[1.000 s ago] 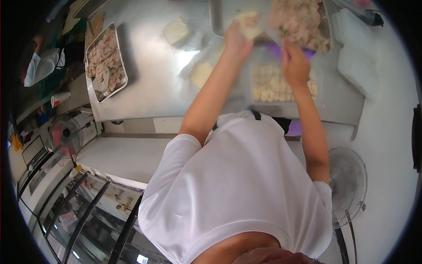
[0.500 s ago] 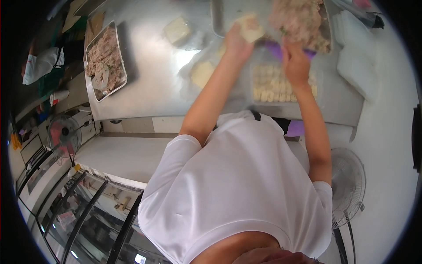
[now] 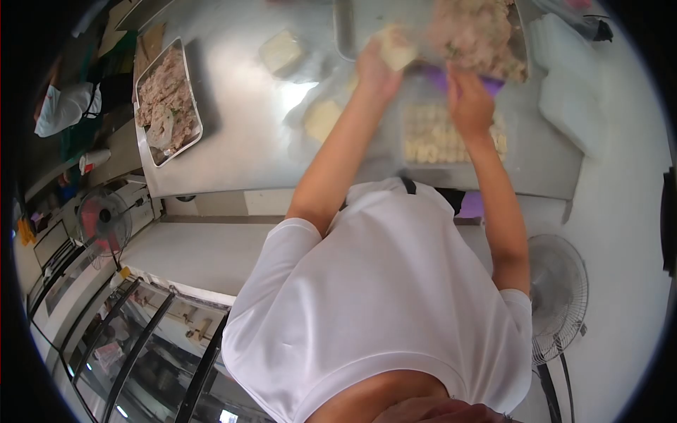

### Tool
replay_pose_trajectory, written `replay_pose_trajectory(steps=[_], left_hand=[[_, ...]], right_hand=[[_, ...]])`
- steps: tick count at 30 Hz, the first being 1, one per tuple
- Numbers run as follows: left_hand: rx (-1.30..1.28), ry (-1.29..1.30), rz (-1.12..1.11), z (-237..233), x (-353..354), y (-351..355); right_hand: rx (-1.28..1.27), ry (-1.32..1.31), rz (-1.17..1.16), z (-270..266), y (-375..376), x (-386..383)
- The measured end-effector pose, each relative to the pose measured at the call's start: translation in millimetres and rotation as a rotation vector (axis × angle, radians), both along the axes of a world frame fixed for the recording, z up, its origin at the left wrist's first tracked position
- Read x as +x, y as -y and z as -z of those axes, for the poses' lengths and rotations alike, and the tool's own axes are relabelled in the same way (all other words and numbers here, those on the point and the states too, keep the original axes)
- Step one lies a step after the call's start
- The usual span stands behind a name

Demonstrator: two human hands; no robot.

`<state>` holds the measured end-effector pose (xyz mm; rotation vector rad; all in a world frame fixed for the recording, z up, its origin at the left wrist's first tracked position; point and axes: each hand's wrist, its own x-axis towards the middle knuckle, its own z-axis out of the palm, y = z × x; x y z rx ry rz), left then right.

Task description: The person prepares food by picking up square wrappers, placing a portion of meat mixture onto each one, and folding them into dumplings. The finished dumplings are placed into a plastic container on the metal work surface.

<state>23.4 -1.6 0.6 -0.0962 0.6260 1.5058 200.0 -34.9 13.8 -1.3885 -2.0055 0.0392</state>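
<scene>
My left hand [image 3: 379, 72] holds a pale dough wrapper [image 3: 398, 48] on its fingers over the steel table; a pinkish patch shows near the wrapper's top. My right hand [image 3: 470, 102] is closed, knuckles up, at the near edge of a heap of minced meat filling [image 3: 474, 35] in a metal tray [image 3: 522, 42]. Whatever its fingers grip is blurred and hidden. Below that hand, a clear plastic tray [image 3: 430, 154] holds rows of small pale dumplings. Something purple [image 3: 486, 84] lies between the meat tray and the dumplings. More pale wrappers [image 3: 322, 120] rest left of my left forearm.
On the left of the steel table [image 3: 240, 141] stands a second metal tray [image 3: 199, 120] of minced meat. A wrapped pale stack [image 3: 281, 51] lies farther back. White plastic containers [image 3: 568, 106] are at the right edge. Fans [image 3: 557, 296] stand on both sides; a person [image 3: 67, 106] is at far left.
My left hand has shifted slightly left with the wrapper, which looks more tilted. My right hand has moved a little left and stays closed beside the meat.
</scene>
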Motion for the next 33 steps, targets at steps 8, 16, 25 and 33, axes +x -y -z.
replay_pose_trajectory(steps=[8,16,25,33], left_hand=[[0.057,-0.080,0.005,2,-7,5],[0.093,-0.085,-0.010,13,-12,0],[0.008,-0.143,0.079,35,-18,-4],[0.344,0.211,0.191,78,3,-15]], right_hand=[[0.013,0.088,0.182,-4,-15,16],[-0.431,-0.337,0.190,-12,-14,27],[-0.594,0.029,0.065,2,-12,77],[-1.090,-0.798,0.072,-50,-7,57]])
